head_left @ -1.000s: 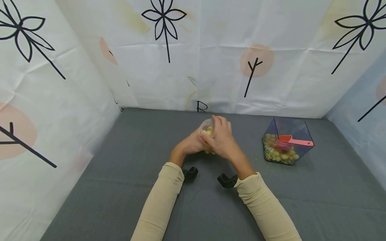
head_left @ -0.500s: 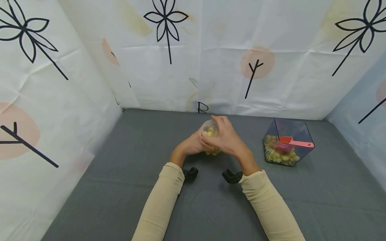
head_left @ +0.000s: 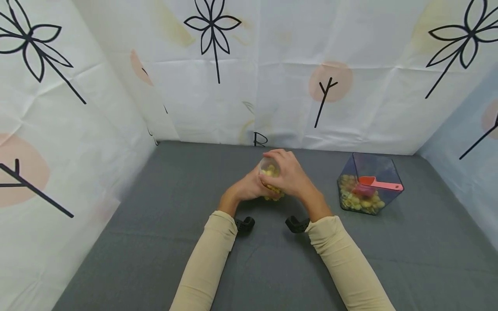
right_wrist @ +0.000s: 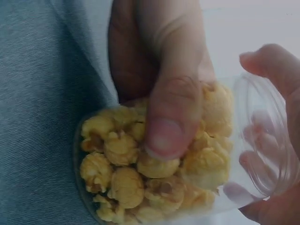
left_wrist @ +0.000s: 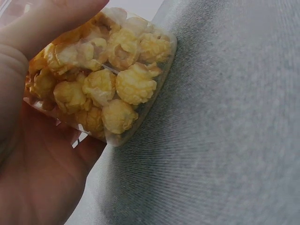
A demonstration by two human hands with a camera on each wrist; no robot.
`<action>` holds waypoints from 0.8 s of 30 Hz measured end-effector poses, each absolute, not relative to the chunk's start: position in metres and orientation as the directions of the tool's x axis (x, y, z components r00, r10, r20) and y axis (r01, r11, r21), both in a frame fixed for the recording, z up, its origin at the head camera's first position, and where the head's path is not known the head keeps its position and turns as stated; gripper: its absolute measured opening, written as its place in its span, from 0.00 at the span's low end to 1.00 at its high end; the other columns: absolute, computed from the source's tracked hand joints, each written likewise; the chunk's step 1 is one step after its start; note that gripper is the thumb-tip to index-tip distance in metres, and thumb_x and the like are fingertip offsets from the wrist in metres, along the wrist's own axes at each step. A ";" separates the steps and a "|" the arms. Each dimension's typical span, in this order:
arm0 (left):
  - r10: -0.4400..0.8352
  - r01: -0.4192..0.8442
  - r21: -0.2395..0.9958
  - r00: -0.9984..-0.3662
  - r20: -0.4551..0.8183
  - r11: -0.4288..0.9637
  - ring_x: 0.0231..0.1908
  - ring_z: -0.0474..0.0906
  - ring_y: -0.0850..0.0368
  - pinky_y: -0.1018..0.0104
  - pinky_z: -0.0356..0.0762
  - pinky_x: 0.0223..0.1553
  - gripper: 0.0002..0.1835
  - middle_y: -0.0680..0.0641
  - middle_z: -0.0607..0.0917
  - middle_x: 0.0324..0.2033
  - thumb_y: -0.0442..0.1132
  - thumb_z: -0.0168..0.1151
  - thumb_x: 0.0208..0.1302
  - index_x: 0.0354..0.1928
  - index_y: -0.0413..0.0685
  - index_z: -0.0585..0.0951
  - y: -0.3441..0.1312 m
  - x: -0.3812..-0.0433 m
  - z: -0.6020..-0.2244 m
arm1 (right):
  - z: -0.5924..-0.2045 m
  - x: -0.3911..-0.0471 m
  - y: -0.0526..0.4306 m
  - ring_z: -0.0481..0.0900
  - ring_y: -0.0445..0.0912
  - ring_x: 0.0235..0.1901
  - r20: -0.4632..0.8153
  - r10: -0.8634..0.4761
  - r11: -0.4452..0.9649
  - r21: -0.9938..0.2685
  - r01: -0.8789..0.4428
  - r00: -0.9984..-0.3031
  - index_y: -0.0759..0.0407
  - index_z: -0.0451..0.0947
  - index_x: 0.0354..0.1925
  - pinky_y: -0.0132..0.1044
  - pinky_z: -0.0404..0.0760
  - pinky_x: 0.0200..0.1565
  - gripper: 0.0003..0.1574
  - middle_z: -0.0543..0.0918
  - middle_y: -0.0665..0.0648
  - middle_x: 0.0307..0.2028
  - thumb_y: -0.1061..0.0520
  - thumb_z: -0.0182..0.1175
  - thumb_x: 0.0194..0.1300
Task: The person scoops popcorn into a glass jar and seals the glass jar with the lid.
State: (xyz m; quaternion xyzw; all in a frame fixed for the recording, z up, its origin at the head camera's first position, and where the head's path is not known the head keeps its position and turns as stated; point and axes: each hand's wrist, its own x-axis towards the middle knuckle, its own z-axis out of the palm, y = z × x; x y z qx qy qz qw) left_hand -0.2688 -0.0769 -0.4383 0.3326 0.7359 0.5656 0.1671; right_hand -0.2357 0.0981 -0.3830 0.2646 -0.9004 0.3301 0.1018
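Note:
A clear plastic jar [head_left: 271, 168] of yellow caramel popcorn [left_wrist: 101, 89] stands upright on the grey cloth. My left hand [head_left: 248, 185] wraps around its body, and the left thumb [right_wrist: 168, 126] lies across the popcorn-filled wall in the right wrist view. Up at the ribbed neck [right_wrist: 262, 136], my right hand [head_left: 289, 175] grips the jar's top, thumb on the near side and fingers reaching over the far side. Popcorn fills the lower part, with a bare stretch of clear wall below the neck. Fingers partly hide the jar in the head view.
To the right stands a square, purple-tinted clear bin [head_left: 379, 164] with popcorn at its bottom. A red-pink scoop [head_left: 379, 183] rests in it, handle against the wall. Patterned white cloth [head_left: 280, 99] hangs behind and at the sides of the grey-covered table [head_left: 175, 259].
My right wrist has swung out to the right and its fingers have shifted left over the jar's top. The left hand keeps its grip, and the jar stays about where it was.

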 end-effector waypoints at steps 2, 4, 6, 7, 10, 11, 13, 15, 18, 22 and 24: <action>0.672 0.311 0.939 -0.728 0.134 0.149 0.48 0.80 0.51 0.59 0.82 0.49 0.51 0.46 0.78 0.54 0.32 0.78 0.55 0.73 0.62 0.55 -0.077 -0.268 -0.438 | -0.383 -0.233 0.094 0.71 0.61 0.58 0.360 -0.369 0.671 -0.535 -0.513 -0.857 0.57 0.75 0.66 0.57 0.74 0.54 0.37 0.75 0.60 0.66 0.43 0.68 0.65; 0.667 0.323 0.932 -0.732 0.136 0.164 0.50 0.78 0.53 0.60 0.81 0.51 0.52 0.46 0.77 0.57 0.33 0.77 0.55 0.75 0.61 0.54 -0.077 -0.267 -0.438 | -0.383 -0.230 0.089 0.71 0.61 0.57 0.367 -0.315 0.703 -0.529 -0.475 -0.875 0.58 0.75 0.66 0.56 0.74 0.54 0.37 0.76 0.61 0.65 0.42 0.68 0.65; 0.661 0.317 0.932 -0.740 0.126 0.177 0.50 0.77 0.53 0.60 0.80 0.50 0.50 0.46 0.76 0.58 0.33 0.76 0.56 0.74 0.59 0.56 -0.077 -0.265 -0.438 | -0.383 -0.226 0.081 0.71 0.62 0.55 0.386 -0.250 0.737 -0.519 -0.433 -0.888 0.59 0.75 0.65 0.56 0.74 0.55 0.37 0.76 0.62 0.64 0.42 0.67 0.66; 0.656 0.313 0.931 -0.746 0.118 0.189 0.50 0.76 0.53 0.60 0.80 0.49 0.48 0.46 0.75 0.58 0.33 0.75 0.57 0.74 0.57 0.57 -0.078 -0.265 -0.437 | -0.384 -0.224 0.077 0.71 0.62 0.54 0.397 -0.216 0.758 -0.508 -0.409 -0.892 0.60 0.75 0.65 0.56 0.73 0.55 0.37 0.76 0.63 0.63 0.41 0.67 0.66; 0.645 0.310 0.919 -0.759 0.085 0.244 0.43 0.75 0.53 0.61 0.78 0.43 0.35 0.45 0.77 0.50 0.33 0.70 0.62 0.69 0.48 0.65 -0.078 -0.263 -0.436 | -0.386 -0.218 0.062 0.72 0.63 0.54 0.461 -0.108 0.834 -0.440 -0.332 -0.881 0.65 0.74 0.63 0.56 0.71 0.56 0.38 0.78 0.66 0.60 0.40 0.66 0.67; 0.647 0.314 0.913 -0.759 0.077 0.260 0.40 0.75 0.53 0.61 0.77 0.41 0.29 0.44 0.78 0.46 0.34 0.67 0.65 0.66 0.46 0.69 -0.078 -0.263 -0.436 | -0.387 -0.216 0.058 0.73 0.63 0.54 0.484 -0.076 0.862 -0.407 -0.302 -0.871 0.67 0.74 0.63 0.57 0.70 0.57 0.39 0.78 0.67 0.58 0.40 0.65 0.68; 0.646 0.343 0.888 -0.760 0.070 0.307 0.36 0.74 0.55 0.63 0.74 0.39 0.22 0.47 0.78 0.40 0.36 0.64 0.68 0.61 0.43 0.74 -0.078 -0.264 -0.435 | -0.388 -0.214 0.050 0.74 0.62 0.53 0.528 -0.028 0.907 -0.344 -0.244 -0.849 0.69 0.74 0.61 0.57 0.69 0.57 0.41 0.79 0.69 0.56 0.38 0.66 0.67; 0.638 0.366 0.864 -0.767 0.068 0.347 0.33 0.73 0.57 0.64 0.73 0.38 0.16 0.49 0.77 0.35 0.38 0.63 0.69 0.56 0.43 0.78 -0.077 -0.264 -0.435 | -0.388 -0.213 0.046 0.75 0.62 0.52 0.551 -0.001 0.932 -0.301 -0.200 -0.835 0.71 0.74 0.61 0.57 0.68 0.57 0.44 0.79 0.69 0.55 0.36 0.66 0.66; 0.628 0.365 0.857 -0.776 0.063 0.365 0.34 0.72 0.57 0.64 0.73 0.39 0.17 0.49 0.77 0.36 0.38 0.63 0.69 0.57 0.44 0.76 -0.078 -0.263 -0.436 | -0.386 -0.211 0.044 0.74 0.62 0.54 0.498 0.004 0.928 -0.326 -0.183 -0.867 0.71 0.72 0.63 0.56 0.67 0.59 0.46 0.78 0.69 0.57 0.34 0.65 0.66; 0.622 0.338 0.870 -0.781 0.048 0.358 0.42 0.74 0.53 0.61 0.75 0.44 0.33 0.45 0.77 0.49 0.38 0.65 0.66 0.70 0.46 0.64 -0.082 -0.262 -0.434 | -0.375 -0.208 0.052 0.66 0.64 0.62 0.316 -0.045 0.869 -0.455 -0.194 -0.948 0.69 0.64 0.71 0.58 0.64 0.65 0.52 0.69 0.70 0.66 0.32 0.61 0.69; 0.622 0.324 0.884 -0.781 0.050 0.336 0.50 0.74 0.53 0.60 0.76 0.50 0.44 0.45 0.74 0.58 0.38 0.69 0.64 0.77 0.50 0.54 -0.083 -0.263 -0.434 | -0.367 -0.207 0.059 0.61 0.65 0.66 0.229 -0.092 0.833 -0.516 -0.200 -0.969 0.67 0.59 0.75 0.60 0.63 0.66 0.54 0.64 0.70 0.70 0.33 0.61 0.68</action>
